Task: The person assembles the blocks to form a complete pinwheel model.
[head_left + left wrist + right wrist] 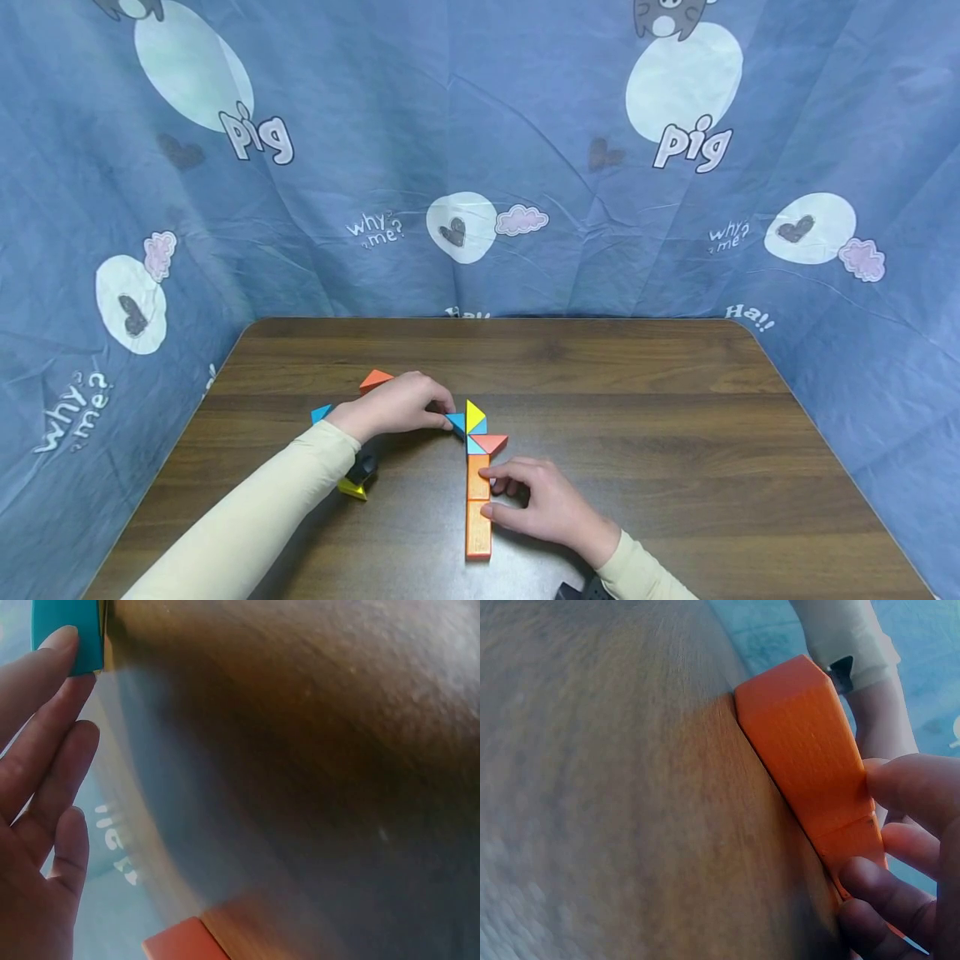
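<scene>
My left hand pinches a blue triangular block between thumb and fingertips; the left wrist view shows the same blue block at its top left corner. This block sits at the left side of a pinwheel-like cluster with a yellow triangle, light blue pieces and a red triangle. Below the cluster, two orange rectangular blocks lie end to end in a column. My right hand rests its fingertips on their right edge, thumb on the lower block and index finger on the upper.
Beyond my left forearm lie an orange-red triangular block and a blue block. A yellow block is partly hidden by the left wrist's black device. The brown wooden table meets a blue printed curtain behind.
</scene>
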Motion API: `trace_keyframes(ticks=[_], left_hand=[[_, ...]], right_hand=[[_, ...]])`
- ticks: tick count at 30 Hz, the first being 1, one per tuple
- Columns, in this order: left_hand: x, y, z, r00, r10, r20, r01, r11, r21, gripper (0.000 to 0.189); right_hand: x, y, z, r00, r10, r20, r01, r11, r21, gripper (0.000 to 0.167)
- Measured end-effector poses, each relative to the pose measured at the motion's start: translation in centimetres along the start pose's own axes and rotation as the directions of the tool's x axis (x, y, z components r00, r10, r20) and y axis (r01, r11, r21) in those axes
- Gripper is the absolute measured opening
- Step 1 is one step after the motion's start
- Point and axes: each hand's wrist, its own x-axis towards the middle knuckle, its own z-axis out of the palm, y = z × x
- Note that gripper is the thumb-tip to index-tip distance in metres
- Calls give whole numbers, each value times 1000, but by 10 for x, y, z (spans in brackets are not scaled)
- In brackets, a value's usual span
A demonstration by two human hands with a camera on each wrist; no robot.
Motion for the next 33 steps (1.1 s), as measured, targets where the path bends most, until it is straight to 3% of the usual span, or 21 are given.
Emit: trace_keyframes(ticks=[33], left_hand=[[5,3,3,999,-38,37,38,999,-14,12]], right_hand=[[-1,1,0,1000,-7,-7,7,1000,-18,36]])
